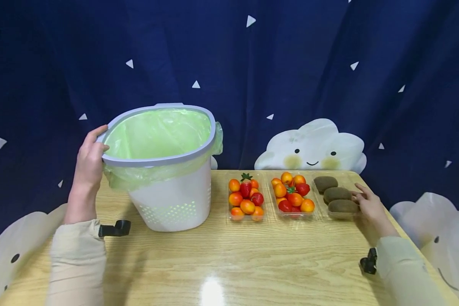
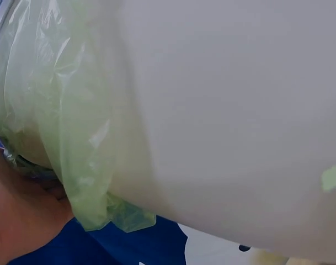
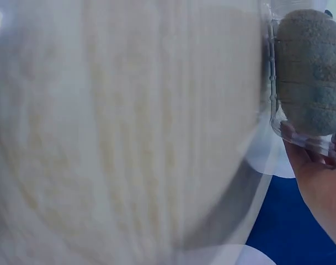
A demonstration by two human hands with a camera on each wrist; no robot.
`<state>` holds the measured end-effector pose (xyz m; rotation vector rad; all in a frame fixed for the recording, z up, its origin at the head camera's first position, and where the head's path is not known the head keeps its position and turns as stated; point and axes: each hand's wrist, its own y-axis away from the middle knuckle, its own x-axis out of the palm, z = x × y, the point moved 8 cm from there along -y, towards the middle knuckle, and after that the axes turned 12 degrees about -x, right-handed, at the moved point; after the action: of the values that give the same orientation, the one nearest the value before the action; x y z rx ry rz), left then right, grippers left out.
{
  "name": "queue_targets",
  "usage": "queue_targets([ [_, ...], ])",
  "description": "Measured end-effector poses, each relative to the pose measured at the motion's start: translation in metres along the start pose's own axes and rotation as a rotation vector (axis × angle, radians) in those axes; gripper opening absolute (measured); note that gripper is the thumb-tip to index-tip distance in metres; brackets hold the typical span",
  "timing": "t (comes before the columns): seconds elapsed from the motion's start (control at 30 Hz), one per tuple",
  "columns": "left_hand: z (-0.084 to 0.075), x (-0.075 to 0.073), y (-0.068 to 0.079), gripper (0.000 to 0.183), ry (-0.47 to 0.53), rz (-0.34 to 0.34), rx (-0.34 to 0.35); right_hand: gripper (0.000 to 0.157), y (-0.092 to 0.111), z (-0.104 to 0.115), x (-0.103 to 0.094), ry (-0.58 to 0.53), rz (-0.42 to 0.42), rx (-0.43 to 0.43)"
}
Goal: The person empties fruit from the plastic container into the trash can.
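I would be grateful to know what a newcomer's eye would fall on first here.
Probably the large white plastic bin with its translucent green liner, at the left, its rim gripped by the left hand. Next, the bright red and orange fruits in two clear plastic trays right of it. Far right, the right hand holds a third clear tray of brown oval kiwi-like fruits.

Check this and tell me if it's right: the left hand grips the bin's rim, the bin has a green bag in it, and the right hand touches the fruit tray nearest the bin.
Wrong tray: the head view shows the right hand at the tray farthest from the bin, the one with brown kiwis. The rest stands.
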<state>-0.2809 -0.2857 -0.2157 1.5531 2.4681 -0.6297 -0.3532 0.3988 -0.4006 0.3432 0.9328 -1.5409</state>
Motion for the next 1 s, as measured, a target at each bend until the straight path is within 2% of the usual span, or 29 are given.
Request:
queue_targets([
  [0.13, -0.003, 0.001, 0.002, 0.047, 0.047, -0.019, 0.021, 0.041, -0.002, 0.002, -0.005, 0.022, 0.009, 0.013],
  [0.43, -0.003, 0.001, 0.003, 0.047, 0.082, -0.016, 0.019, 0.044, -0.009, 0.014, -0.013, -0.05, 0.058, 0.081],
  [0.67, 0.0, -0.004, 0.004, 0.048, 0.146, -0.036, 0.019, 0.044, -0.021, 0.036, -0.009, -0.181, 0.034, 0.037],
  [1.0, 0.002, 0.003, 0.004, 0.048, 0.222, -0.051, 0.009, 0.043, -0.037, 0.083, -0.014, -0.171, 0.123, -0.044],
])
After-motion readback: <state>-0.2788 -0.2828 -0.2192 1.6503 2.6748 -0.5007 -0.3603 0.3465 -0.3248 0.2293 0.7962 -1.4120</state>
